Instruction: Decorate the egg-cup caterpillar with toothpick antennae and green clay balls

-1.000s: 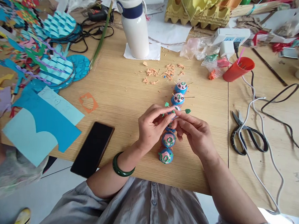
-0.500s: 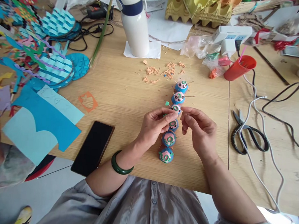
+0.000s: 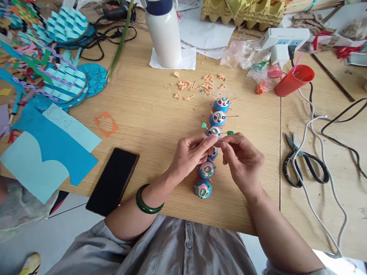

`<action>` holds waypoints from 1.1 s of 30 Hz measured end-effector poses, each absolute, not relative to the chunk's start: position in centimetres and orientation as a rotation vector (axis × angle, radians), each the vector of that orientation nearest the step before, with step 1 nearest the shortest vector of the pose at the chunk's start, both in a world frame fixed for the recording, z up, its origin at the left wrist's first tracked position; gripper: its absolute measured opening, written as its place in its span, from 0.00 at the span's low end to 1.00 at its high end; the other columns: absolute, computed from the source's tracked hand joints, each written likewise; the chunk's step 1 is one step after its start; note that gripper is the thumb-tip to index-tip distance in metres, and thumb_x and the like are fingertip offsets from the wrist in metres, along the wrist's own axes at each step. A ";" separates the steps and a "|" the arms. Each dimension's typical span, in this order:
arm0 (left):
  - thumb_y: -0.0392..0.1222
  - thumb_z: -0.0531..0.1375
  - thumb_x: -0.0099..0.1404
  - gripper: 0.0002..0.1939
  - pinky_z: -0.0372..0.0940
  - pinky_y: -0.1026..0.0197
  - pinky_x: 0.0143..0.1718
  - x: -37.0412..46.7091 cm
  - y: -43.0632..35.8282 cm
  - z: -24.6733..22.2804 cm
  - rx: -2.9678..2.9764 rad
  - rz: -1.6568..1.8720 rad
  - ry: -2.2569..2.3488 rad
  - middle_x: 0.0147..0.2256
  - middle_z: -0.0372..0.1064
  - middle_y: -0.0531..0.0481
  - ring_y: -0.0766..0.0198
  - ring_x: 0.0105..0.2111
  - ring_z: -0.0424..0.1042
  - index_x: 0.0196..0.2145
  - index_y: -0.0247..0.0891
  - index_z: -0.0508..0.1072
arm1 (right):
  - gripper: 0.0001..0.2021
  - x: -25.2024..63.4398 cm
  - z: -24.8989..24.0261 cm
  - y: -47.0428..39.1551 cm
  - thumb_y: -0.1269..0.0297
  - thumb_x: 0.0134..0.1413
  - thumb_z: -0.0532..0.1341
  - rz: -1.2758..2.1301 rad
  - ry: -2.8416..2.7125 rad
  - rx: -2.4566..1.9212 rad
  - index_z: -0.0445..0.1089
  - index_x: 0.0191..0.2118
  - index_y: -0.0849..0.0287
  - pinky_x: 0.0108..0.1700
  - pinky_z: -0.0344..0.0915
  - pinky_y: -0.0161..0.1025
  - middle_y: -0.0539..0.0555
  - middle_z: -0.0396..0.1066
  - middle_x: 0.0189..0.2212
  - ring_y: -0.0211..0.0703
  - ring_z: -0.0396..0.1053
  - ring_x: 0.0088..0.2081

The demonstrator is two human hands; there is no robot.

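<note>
Several small blue domes with pink tops, green rings and dark dots stand in a row on the wooden table, among them a front dome [image 3: 203, 189] and a far dome [image 3: 222, 103]. Thin sticks poke out from the sides of the farther ones. The third dome [image 3: 214, 132] has a green tip on a stick at each side. Just on the near side of it, my left hand [image 3: 191, 151] has thumb and forefinger pinched together, partly covering the fourth dome. My right hand [image 3: 242, 159] is pinched too, its fingertips almost meeting the left's. Whatever tiny thing they hold is hidden.
A phone [image 3: 112, 182] and cut blue paper [image 3: 53, 148] lie to the left. Scissors [image 3: 304, 161] and white cables lie right, near a red cup [image 3: 294, 80]. Behind stand a white bottle [image 3: 163, 35] and egg trays [image 3: 242, 12]. Orange shavings [image 3: 185, 85] are scattered beyond the domes.
My right fingertips have moved slightly down and left, closer to my left fingers. The green tip right of the third dome now shows. The whole view has shifted a little.
</note>
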State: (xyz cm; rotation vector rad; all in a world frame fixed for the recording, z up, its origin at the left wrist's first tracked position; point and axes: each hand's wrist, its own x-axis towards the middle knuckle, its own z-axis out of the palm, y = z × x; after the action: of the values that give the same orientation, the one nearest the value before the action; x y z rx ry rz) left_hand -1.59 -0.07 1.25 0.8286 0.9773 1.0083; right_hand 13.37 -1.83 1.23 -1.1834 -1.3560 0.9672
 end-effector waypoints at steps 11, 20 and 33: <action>0.49 0.70 0.59 0.11 0.53 0.71 0.16 -1.6 0.2 0.7 0.775 1.101 0.928 0.27 0.70 0.53 0.78 0.18 0.55 0.33 0.39 0.83 | 0.14 13.3 1.7 -1.0 0.51 0.55 0.70 1.278 -1.002 -1.157 0.72 0.34 0.57 0.22 0.68 0.33 0.45 0.68 0.23 0.31 0.64 0.20; 0.52 0.69 0.60 0.15 0.55 0.71 0.15 -1.3 -0.2 0.9 0.727 0.992 0.842 0.25 0.67 0.54 0.78 0.17 0.56 0.28 0.35 0.79 | 0.09 13.5 1.3 -0.9 0.55 0.54 0.70 1.212 -1.070 -1.200 0.81 0.35 0.54 0.18 0.52 0.31 0.46 0.69 0.22 0.29 0.55 0.19; 0.47 0.74 0.54 0.12 0.52 0.73 0.13 -1.4 0.2 1.1 0.635 1.090 0.840 0.23 0.69 0.56 0.80 0.15 0.57 0.27 0.36 0.80 | 0.11 13.3 1.4 -1.6 0.56 0.60 0.66 1.174 -1.138 -1.219 0.81 0.44 0.52 0.20 0.56 0.32 0.47 0.68 0.23 0.30 0.57 0.21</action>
State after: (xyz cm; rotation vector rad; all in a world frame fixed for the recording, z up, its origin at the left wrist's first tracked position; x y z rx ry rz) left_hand -1.42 0.15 1.06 0.6349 0.8397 1.0897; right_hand 13.34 -1.64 1.41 -1.2185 -1.1382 1.1737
